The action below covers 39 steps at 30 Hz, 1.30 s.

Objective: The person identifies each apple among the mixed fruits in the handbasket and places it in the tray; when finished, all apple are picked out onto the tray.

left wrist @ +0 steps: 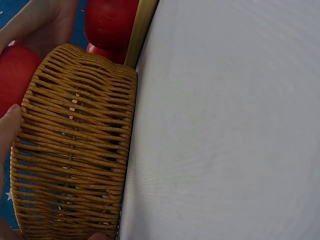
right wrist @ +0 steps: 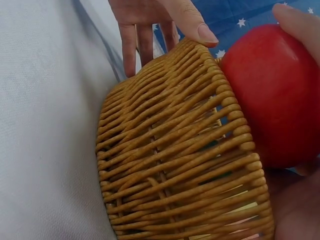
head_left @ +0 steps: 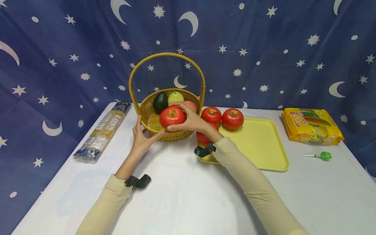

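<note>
In the head view, a wicker basket (head_left: 173, 136) with a tall hooped handle holds a dark avocado (head_left: 160, 102), a yellow-green pear (head_left: 175, 97) and a pinkish round fruit (head_left: 191, 106). My right hand (head_left: 192, 120) grips a red pomegranate (head_left: 172, 117) over the basket's front rim, thumb at the front and fingers behind. My left hand (head_left: 142, 138) holds the basket by its left front side. Its thumb lies on the rim and its fingers along the outer wall, as the right wrist view shows. Part of the basket's inside is hidden behind the held pomegranate.
On the yellow tray (head_left: 258, 143) and at its left end are more red pomegranates (head_left: 232, 119), one partly behind my right wrist. A long clear packet (head_left: 104, 130) lies at left. A yellow snack bag (head_left: 312, 126) and a green lollipop (head_left: 325, 156) lie at right.
</note>
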{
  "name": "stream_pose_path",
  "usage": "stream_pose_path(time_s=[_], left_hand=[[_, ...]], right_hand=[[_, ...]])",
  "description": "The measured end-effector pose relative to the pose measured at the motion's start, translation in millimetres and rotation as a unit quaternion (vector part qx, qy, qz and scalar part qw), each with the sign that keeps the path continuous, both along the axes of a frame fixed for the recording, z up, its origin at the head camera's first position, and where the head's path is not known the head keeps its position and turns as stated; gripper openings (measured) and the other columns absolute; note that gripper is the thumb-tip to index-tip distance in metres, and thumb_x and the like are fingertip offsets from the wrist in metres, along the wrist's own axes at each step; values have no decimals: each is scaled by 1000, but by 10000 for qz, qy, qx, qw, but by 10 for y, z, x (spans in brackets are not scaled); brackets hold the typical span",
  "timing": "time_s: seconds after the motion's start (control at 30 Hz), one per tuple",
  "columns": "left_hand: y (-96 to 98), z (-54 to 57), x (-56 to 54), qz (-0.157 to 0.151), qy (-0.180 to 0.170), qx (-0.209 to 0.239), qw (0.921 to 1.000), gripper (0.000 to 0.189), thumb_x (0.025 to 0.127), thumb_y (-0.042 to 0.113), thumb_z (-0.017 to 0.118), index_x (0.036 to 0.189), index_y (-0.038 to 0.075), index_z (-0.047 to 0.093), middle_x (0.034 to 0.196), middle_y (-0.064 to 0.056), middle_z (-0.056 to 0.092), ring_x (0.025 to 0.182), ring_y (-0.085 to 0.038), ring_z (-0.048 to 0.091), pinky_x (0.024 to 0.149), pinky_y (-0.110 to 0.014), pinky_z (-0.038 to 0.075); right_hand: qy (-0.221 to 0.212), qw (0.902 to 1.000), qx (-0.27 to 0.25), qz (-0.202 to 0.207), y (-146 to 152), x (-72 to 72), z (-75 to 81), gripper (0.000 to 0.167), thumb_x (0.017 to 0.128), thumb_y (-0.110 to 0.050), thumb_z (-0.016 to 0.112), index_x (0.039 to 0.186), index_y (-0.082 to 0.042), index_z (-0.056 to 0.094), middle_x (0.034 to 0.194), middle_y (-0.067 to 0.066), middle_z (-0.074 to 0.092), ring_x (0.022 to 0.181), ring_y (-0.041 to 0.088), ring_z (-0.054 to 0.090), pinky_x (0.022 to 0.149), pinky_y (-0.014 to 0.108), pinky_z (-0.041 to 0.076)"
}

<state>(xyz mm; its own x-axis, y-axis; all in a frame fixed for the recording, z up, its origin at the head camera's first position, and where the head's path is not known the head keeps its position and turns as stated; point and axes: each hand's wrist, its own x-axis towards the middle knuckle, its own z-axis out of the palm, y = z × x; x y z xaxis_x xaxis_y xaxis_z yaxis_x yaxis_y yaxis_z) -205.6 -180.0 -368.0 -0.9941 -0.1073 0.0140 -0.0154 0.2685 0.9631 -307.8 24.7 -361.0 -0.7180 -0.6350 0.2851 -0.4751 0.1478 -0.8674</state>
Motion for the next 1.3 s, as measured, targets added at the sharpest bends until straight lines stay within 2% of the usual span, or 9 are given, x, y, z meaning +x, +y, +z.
stream_pose_path(time_s=[0.13,0.27,0.37,0.47,0.63,0.8,0.97,1.2,1.3], left_hand=[[-13,-32,-17,14,-10,10,10000,105,88,13,70,156,9,-10,155,-24,-7,142,-46,21,112,-52,35],[-80,-190,-112,23,-7,15,10000,108,87,16,72,156,15,-10,156,-21,-8,143,-45,21,111,-50,37],[-125,-310,-176,54,21,-37,10000,110,86,21,74,157,22,-10,157,-18,-8,143,-42,22,110,-47,38],[-139,-356,-193,86,80,-110,9999,110,86,25,74,156,25,-11,157,-18,-7,142,-42,24,110,-46,39],[-137,-363,-192,98,169,-157,9997,110,86,26,75,157,25,-10,156,-19,-5,142,-42,25,111,-46,38],[-140,-367,-195,81,165,-142,9997,110,86,25,74,157,25,-10,156,-19,-6,142,-42,25,111,-47,37],[-142,-375,-196,62,179,-173,9997,110,86,24,74,157,25,-10,156,-19,-6,142,-43,24,111,-46,38],[-133,-356,-177,35,213,-124,9997,110,86,25,74,156,27,-10,156,-19,-7,142,-43,24,111,-46,38],[-130,-351,-172,22,228,-107,9997,110,86,25,74,156,27,-10,157,-18,-7,142,-43,24,111,-46,38]], right_hand=[[-128,9999,-47,-4,34,8,-4,81,74,-39,84,140,-17,44,136,6,49,121,24,50,99,43,48],[-121,9999,-34,-28,81,10,-6,83,73,-43,84,141,-17,44,137,5,47,122,23,49,100,43,48],[-100,9999,-35,-57,118,8,-6,82,73,-41,84,140,-16,44,136,5,47,121,23,50,100,43,48],[-70,9999,-70,-92,152,9,-7,81,73,-39,84,139,-15,44,136,6,47,121,24,50,99,43,48],[-82,9998,-67,-138,203,25,6,83,71,-43,85,137,-15,44,136,7,46,121,25,50,99,43,49],[-126,9999,41,-88,242,58,33,80,73,-38,85,138,-17,43,137,5,43,123,25,48,99,44,49],[66,10000,53,23,283,75,28,76,74,-31,85,136,-16,44,137,3,41,122,23,48,100,43,48],[285,9995,-43,129,337,110,22,80,72,-37,87,136,-13,46,140,2,38,125,21,43,103,42,46],[352,9992,-71,164,361,125,27,78,72,-30,87,136,-11,46,142,4,37,129,20,39,104,43,44]])
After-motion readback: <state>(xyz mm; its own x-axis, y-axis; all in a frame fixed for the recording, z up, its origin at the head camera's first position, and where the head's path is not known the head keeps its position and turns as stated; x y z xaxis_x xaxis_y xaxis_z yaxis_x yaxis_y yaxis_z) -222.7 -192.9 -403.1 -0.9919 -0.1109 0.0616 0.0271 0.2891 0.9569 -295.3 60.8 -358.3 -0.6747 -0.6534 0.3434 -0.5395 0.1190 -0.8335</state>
